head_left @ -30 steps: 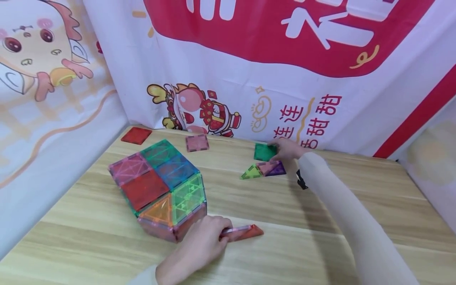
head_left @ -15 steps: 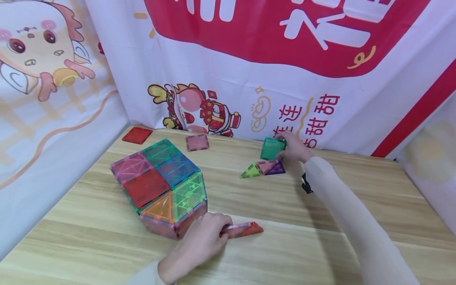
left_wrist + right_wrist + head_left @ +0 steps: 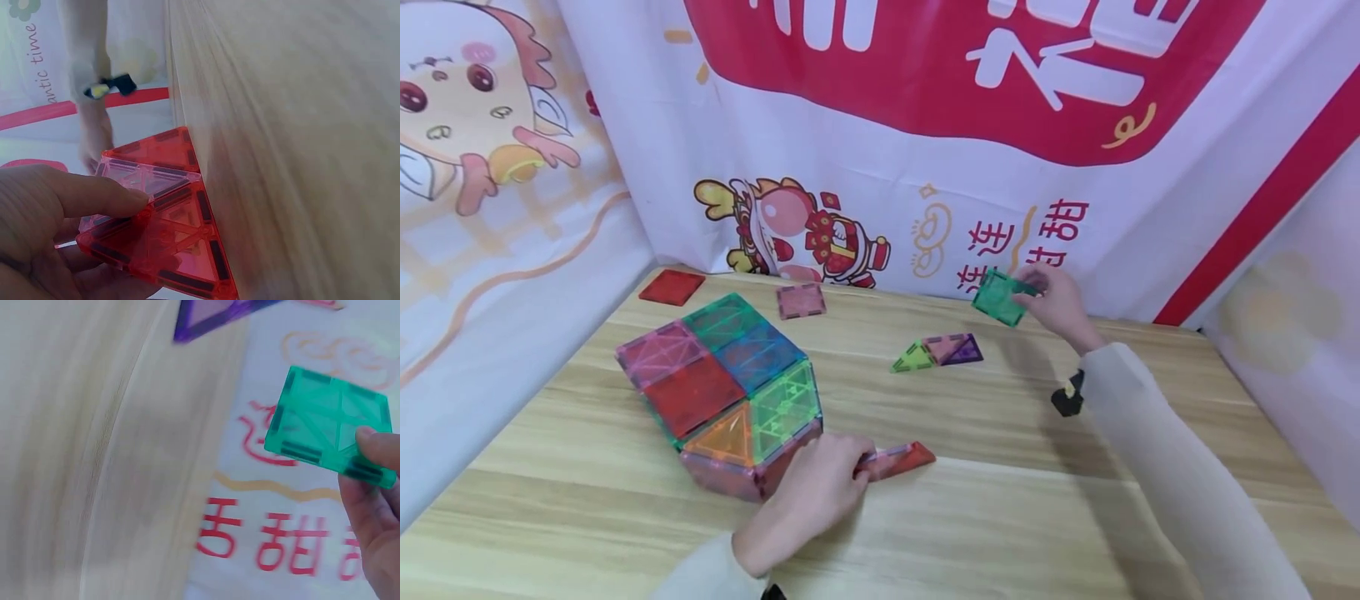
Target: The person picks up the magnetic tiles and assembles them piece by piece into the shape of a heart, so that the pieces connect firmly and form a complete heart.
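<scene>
My right hand (image 3: pixel 1060 304) pinches a green square magnetic tile (image 3: pixel 331 419) between thumb and fingers, raised off the table in front of the backdrop. In the left wrist view, my left hand (image 3: pixel 81 212) grips a joined strip of triangular magnetic tiles: a red one (image 3: pixel 175 240) nearest the thumb, a pink one (image 3: pixel 134 175) in the middle and another red one (image 3: pixel 159 150) at the far end. The strip's edge is right at the tabletop. Just left of it stands a multicoloured magnetic-tile block (image 3: pixel 696 396), partly hidden by the left hand.
Near the right hand lies a row of lime (image 3: pixel 914 358), pink (image 3: pixel 940 347) and purple triangle tiles (image 3: pixel 967 352). A pink square tile (image 3: pixel 801 301) and a red tile (image 3: pixel 672 287) lie at the back. A printed cloth (image 3: pixel 910 192) walls the wooden table's (image 3: pixel 1000 517) rear.
The right hand has lifted the green square tile off the table and moved it rightward. The left hand keeps hold of its tile strip, nearly in place. The head view has shifted slightly.
</scene>
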A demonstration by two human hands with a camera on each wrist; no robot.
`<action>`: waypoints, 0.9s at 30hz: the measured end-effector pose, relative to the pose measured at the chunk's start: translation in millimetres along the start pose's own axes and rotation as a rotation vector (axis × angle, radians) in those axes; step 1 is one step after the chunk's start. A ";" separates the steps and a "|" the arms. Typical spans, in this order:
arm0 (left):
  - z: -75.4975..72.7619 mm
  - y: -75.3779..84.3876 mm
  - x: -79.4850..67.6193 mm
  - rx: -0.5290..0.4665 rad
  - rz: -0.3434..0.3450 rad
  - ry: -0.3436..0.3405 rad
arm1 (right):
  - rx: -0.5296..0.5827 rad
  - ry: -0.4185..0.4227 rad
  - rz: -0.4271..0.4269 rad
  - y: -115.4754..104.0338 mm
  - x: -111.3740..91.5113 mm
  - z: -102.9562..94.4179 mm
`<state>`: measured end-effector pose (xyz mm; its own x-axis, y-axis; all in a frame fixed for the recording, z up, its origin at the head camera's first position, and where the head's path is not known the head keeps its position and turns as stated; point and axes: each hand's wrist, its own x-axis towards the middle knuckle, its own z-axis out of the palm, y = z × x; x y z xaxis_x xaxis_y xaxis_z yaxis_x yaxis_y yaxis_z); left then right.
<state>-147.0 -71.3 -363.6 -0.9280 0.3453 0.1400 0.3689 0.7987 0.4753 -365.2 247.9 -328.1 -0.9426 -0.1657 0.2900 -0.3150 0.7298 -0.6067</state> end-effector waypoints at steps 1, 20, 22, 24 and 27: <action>0.5 0.8 1.6 -0.001 -0.006 -0.004 | -0.008 0.013 0.011 -4.5 -7.1 -6.1; 19.6 17.0 27.7 -0.034 -0.017 0.032 | -0.098 -0.070 -0.033 -82.6 -155.0 7.4; 22.1 19.5 31.2 -0.056 -0.019 0.025 | -0.102 -0.089 -0.015 -85.1 -162.0 16.8; 24.6 22.6 34.2 -0.067 -0.015 0.020 | -0.113 -0.106 0.000 -87.0 -167.2 24.7; 28.2 26.7 38.2 -0.077 0.001 0.018 | -0.140 -0.102 0.007 -89.0 -173.4 33.1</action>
<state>-171.1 -22.9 -370.1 -0.9287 0.3365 0.1560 0.3655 0.7580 0.5402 -177.4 189.8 -348.9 -0.9533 -0.2217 0.2052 -0.2967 0.8154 -0.4971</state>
